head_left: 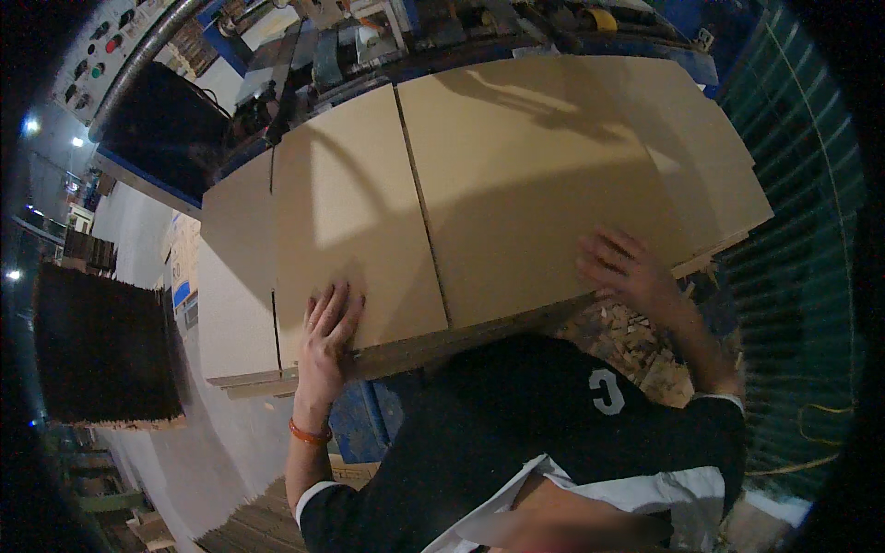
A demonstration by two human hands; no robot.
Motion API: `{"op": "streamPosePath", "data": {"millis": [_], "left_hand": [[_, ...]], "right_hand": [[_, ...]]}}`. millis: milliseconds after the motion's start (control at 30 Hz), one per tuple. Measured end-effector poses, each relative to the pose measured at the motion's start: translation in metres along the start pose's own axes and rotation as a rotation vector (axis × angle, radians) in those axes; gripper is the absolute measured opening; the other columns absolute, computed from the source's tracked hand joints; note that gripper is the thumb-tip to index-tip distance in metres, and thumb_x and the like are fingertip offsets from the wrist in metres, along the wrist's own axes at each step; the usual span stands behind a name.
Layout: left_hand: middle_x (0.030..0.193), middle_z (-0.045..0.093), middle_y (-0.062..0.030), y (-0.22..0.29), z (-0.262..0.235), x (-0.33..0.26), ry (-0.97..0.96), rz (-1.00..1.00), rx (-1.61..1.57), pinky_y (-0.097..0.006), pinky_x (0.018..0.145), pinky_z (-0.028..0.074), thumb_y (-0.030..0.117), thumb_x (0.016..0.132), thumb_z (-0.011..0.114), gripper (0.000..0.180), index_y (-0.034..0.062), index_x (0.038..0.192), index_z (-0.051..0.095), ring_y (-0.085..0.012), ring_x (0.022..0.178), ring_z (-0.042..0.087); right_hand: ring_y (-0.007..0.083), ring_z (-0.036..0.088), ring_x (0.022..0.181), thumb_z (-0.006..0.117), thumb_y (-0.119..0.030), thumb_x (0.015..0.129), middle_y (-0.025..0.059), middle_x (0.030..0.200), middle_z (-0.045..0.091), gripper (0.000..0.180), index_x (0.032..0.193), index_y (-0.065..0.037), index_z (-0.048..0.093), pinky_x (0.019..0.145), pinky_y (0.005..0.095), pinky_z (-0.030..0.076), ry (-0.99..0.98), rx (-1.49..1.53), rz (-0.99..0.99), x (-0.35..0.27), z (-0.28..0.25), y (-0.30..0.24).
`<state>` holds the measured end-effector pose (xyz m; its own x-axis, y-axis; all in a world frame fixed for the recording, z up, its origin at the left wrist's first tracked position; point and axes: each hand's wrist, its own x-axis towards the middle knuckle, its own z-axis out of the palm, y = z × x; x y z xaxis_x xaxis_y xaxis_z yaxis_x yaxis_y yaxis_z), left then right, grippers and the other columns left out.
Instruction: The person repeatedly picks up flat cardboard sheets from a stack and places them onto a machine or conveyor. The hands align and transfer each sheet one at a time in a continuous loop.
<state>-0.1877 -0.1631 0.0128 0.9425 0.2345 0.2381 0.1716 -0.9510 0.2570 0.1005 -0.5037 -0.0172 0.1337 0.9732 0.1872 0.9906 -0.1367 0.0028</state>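
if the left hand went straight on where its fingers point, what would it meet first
Probably the machine, beyond the far edge of the flat cardboard; nothing stands up on the cardboard ahead of the left hand, though depth is hard to judge.

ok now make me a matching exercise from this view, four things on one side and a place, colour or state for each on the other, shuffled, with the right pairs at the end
Column one
1. left hand
2. wristband
3. control panel
4. scraps

Column two
a. in the upper left of the picture
b. lying in a loose heap
c. resting on the cardboard sheets
d. orange

Right pairs: 1-c, 2-d, 3-a, 4-b
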Motion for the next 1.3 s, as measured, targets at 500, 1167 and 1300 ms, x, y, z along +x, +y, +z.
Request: {"op": "streamPosePath", "data": {"millis": [500, 1167, 1300], "left_hand": [[0.129, 0.046, -0.0139, -0.121, 0.03, 0.168, 0.233, -0.004, 0.135, -0.039, 0.102, 0.036, 0.006, 0.066, 0.07, 0.071, 0.0099, 0.131, 0.042, -0.0327, 0.119, 0.043], [0.124, 0.047, -0.0264, -0.172, 0.045, -0.134, 0.431, -1.04, 0.626, -0.053, 0.096, 0.034, 0.034, 0.08, 0.064, 0.065, -0.005, 0.126, 0.042, -0.0385, 0.119, 0.043], [0.13, 0.042, -0.0252, -0.172, 0.049, -0.115, 0.653, -1.332, 0.288, -0.057, 0.095, 0.032, 0.049, 0.078, 0.06, 0.072, 0.0018, 0.13, 0.041, -0.0391, 0.121, 0.04]], "right_hand": [[0.0307, 0.029, 0.13, 0.056, -0.049, 0.079, 0.0061, 0.145, 0.026, 0.069, 0.137, -0.019, 0.035, 0.101, 0.048, 0.03, -0.178, -0.131, 0.229, 0.169, 0.018, 0.136], [0.0378, 0.024, 0.132, 0.043, -0.055, 0.087, 0.0226, 0.142, 0.027, 0.074, 0.135, 0.001, 0.035, 0.108, 0.0436, 0.022, 0.202, -0.099, 1.509, -0.148, 0.036, 0.133], [0.0421, 0.029, 0.129, 0.037, -0.047, 0.092, 0.0222, 0.143, 0.025, 0.064, 0.138, -0.002, 0.03, 0.105, 0.0476, 0.027, 0.169, -0.291, 1.492, -0.153, 0.064, 0.164]]}}
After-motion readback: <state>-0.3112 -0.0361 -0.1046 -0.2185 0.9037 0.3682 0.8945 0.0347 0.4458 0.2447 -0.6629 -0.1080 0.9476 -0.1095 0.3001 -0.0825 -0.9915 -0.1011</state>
